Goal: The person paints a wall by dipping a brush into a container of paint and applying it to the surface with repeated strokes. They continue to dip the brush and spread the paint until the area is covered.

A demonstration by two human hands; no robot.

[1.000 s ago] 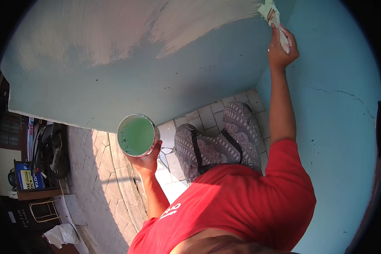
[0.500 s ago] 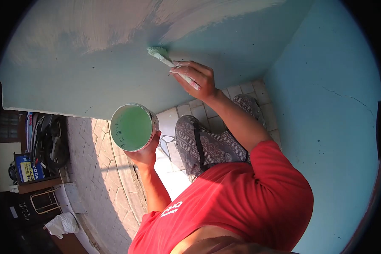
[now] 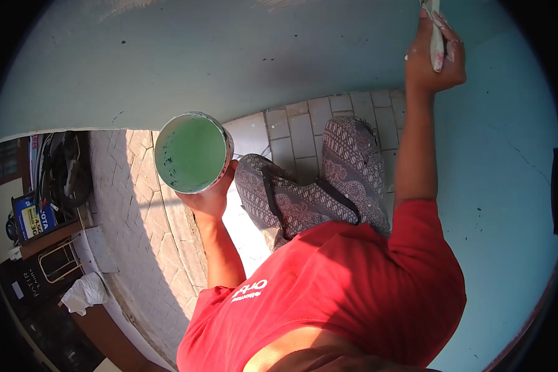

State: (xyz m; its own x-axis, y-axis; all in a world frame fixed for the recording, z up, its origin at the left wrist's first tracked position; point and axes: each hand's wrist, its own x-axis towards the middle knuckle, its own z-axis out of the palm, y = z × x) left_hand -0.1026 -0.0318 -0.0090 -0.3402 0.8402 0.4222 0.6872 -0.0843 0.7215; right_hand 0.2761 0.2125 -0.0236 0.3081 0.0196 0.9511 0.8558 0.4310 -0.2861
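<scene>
A round bucket (image 3: 195, 152) with green paint inside rests in my left hand (image 3: 209, 199), whose fingers wrap its lower side. My right hand (image 3: 437, 62) is raised at the upper right, closed round the pale, paint-marked handle of a paintbrush (image 3: 437, 46). The brush's bristles lie beyond the top edge of the view. White paint specks show on my right fingers. Behind the hand stands the blue-green wall (image 3: 260, 68), with lighter streaks along its top.
Another blue wall (image 3: 496, 204) stands on the right, with a thin crack. Tiles (image 3: 301, 133) and sunlit paving (image 3: 161, 229) cover the ground. At the left are a motorcycle (image 3: 71, 177), a blue sign (image 3: 31, 217), a metal rack (image 3: 59, 260) and a white bag (image 3: 84, 292).
My right hand has moved right and up with the brush, from the middle of the wall towards the corner. The bucket appears slightly higher and further left, and the whole view has shifted.
</scene>
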